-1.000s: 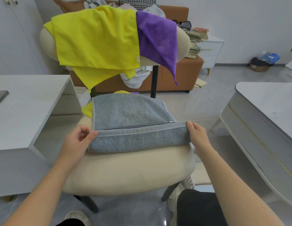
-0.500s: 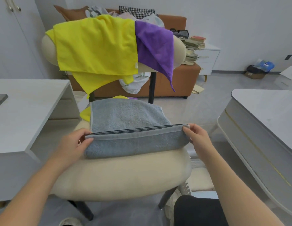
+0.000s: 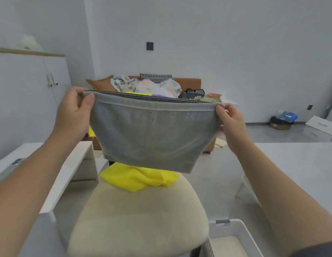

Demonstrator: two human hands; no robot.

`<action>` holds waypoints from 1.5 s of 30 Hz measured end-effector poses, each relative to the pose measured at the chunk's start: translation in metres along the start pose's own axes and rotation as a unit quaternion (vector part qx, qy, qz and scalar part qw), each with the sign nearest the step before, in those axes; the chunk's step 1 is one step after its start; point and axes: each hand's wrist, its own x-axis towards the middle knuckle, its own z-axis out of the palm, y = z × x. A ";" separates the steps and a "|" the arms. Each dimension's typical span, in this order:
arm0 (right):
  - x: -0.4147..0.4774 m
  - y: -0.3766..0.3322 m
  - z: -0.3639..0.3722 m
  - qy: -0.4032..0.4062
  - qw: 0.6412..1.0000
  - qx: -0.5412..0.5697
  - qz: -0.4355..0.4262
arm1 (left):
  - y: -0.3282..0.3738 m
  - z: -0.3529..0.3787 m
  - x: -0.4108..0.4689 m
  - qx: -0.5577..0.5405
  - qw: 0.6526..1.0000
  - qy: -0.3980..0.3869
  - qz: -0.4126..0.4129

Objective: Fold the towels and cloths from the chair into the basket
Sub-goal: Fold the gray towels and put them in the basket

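My left hand [image 3: 74, 112] has the top left corner of the grey towel [image 3: 148, 138] pinched between thumb and curled fingers. My right hand [image 3: 230, 125] is doing the same at the top right corner.

The towel's already folded over, edges stacked along the top. It's hanging in the air between my hands, above the chair [image 3: 139, 219] seat and not touching it. I reckon it needs maybe one more fold, or it goes straight down into the basket [image 3: 233, 222]. That sits low, just right of the chair. Only a corner of it shows, and I can't see any cloth in that bit.

A yellow cloth [image 3: 139, 176] lies crumpled at the back of the seat, not folded. Over the towel's top edge there's a sliver of purple cloth [image 3: 159, 95] too. So early days I'd say: one towel nearly done, at least two to go.
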 end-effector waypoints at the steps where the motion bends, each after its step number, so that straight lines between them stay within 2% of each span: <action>1: 0.002 -0.010 0.000 0.011 1.000 -0.004 -0.011 | 0.011 -0.003 0.004 -0.008 1.000 0.004 -0.014; 9: 0.003 -0.025 -0.002 0.000 0.996 -0.090 -0.009 | 0.018 -0.011 0.010 -0.009 0.997 -0.020 -0.079; 18: 0.008 -0.018 0.008 -0.006 0.996 -0.081 0.025 | 0.000 0.003 0.010 -0.037 0.987 -0.039 -0.149; 36: 0.028 -0.031 0.010 -0.021 0.998 -0.052 0.010 | -0.001 -0.021 0.034 -0.023 0.992 -0.046 -0.118; 41: 0.041 0.013 0.028 -0.028 0.990 -0.125 0.052 | -0.037 0.008 0.040 -0.006 0.988 -0.062 -0.139; 45: 0.045 0.081 0.042 -0.037 0.975 -0.190 0.107 | -0.100 0.044 0.039 0.089 0.975 -0.110 -0.170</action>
